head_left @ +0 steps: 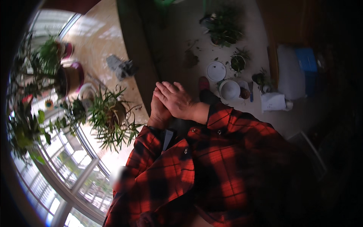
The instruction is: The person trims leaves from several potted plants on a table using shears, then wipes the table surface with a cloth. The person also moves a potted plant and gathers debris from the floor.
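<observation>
My right hand point(181, 102) lies flat over my left hand point(158, 110), palm against palm, in front of my chest. The right fingers are stretched out, slightly apart at the tips. Most of the left hand is covered, and whether anything lies between the palms is hidden. To the left of my hands, a potted plant with long narrow leaves point(99, 112) stands on the window ledge point(97, 37). A crumpled grey cloth point(122, 66) lies farther up that ledge.
More potted plants point(49, 52) crowd the window side. On the floor at right are a white bucket point(229, 90), a round white lid point(216, 71), a blue-handled tool point(251, 96), a white packet point(272, 101) and several plants point(225, 28). A large pale translucent bundle point(290, 72) stands beyond.
</observation>
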Demonstrator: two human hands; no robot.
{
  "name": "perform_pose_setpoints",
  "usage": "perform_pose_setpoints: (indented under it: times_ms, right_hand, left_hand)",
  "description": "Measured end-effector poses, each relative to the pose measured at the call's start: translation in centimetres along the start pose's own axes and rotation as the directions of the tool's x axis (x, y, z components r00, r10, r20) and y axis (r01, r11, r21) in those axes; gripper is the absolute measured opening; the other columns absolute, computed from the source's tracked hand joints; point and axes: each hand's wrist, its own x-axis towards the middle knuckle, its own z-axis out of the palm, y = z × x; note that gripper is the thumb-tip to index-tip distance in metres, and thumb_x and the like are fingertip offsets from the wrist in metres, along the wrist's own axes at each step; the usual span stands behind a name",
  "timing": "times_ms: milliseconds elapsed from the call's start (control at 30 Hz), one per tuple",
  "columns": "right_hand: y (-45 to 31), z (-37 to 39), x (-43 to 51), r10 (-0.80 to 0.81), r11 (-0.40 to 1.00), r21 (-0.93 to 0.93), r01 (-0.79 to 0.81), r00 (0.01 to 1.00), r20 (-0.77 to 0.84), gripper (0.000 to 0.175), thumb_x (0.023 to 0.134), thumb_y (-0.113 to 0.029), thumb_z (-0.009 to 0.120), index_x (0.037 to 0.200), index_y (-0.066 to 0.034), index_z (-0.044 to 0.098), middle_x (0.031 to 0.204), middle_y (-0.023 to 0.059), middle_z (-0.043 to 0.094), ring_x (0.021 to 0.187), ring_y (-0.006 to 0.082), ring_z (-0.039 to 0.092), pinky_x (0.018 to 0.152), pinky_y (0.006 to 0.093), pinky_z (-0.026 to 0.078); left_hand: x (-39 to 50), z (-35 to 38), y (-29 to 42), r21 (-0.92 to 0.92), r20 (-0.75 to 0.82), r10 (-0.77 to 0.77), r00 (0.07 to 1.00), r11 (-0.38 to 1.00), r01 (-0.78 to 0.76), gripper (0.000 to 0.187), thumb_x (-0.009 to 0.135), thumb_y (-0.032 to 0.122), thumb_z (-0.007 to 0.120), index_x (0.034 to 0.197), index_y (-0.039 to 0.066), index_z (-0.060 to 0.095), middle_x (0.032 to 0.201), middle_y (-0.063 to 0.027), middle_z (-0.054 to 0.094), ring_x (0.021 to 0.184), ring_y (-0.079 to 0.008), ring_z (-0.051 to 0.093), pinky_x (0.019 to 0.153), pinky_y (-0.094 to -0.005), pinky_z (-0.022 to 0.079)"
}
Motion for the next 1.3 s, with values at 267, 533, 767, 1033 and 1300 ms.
perform_pose_setpoints:
  times_ms: [267,533,767,1033,1300]
  right_hand:
    - [5.9,-3.2,-4.6,0.250,0.968,0.035,-0.250,0.968,-0.020,0.047,0.084,-0.017,0.045,0.125,0.0049,0.051,0.140,0.0221,0.040,0.130,0.0365,0.036,0.102,0.0533,0.031]
    - [7.2,-5.7,-11.1,0.477,0.845,0.373,-0.382,0.855,-0.205,0.057,0.076,-0.012,0.057,0.130,0.0014,0.047,0.141,0.0212,0.038,0.125,0.0372,0.042,0.102,0.0426,0.038]
    - [4.4,-5.0,-16.8,0.475,0.849,-0.059,-0.526,0.806,-0.353,0.048,0.085,-0.022,0.046,0.128,-0.0014,0.050,0.137,0.0165,0.045,0.126,0.0308,0.041,0.104,0.0489,0.032]
    - [2.5,-6.3,-21.6,0.381,0.706,-0.402,-0.583,0.791,-0.479,0.036,0.078,-0.026,0.049,0.100,-0.0004,0.062,0.103,0.0116,0.059,0.103,0.0270,0.051,0.091,0.0425,0.039]
    - [4.2,-10.9,-25.1,0.429,0.717,-0.398,-0.572,0.812,-0.395,0.020,0.073,-0.024,0.053,0.077,-0.0059,0.060,0.083,0.0062,0.054,0.083,0.0218,0.052,0.066,0.0328,0.043]
  left_hand:
    - [5.6,5.0,-5.7,0.229,-0.210,-0.178,0.961,0.947,0.225,0.042,0.100,0.036,0.030,0.126,0.007,0.048,0.126,-0.0123,0.052,0.116,-0.0292,0.050,0.103,-0.0429,0.038]
    - [9.8,4.3,-9.6,0.582,-0.213,-0.396,0.893,0.683,0.442,0.039,0.101,0.034,0.034,0.117,0.004,0.054,0.114,-0.0099,0.059,0.108,-0.0228,0.055,0.096,-0.0368,0.044]
    - [9.9,3.0,-12.5,0.520,-0.092,-0.714,0.694,0.560,0.645,0.041,0.101,0.032,0.029,0.121,0.002,0.049,0.123,-0.0154,0.053,0.116,-0.0294,0.050,0.101,-0.0414,0.039]
    - [7.4,5.2,-18.3,0.433,-0.220,-0.808,0.547,0.422,0.797,0.076,0.091,0.066,0.029,0.127,0.002,0.047,0.130,-0.0162,0.050,0.123,-0.0314,0.045,0.107,-0.0454,0.031]
    - [6.6,8.3,-23.4,0.299,-0.027,-0.898,0.439,0.412,0.861,0.081,0.090,0.066,0.029,0.132,-0.003,0.041,0.134,-0.0173,0.047,0.126,-0.0313,0.041,0.108,-0.0452,0.029]
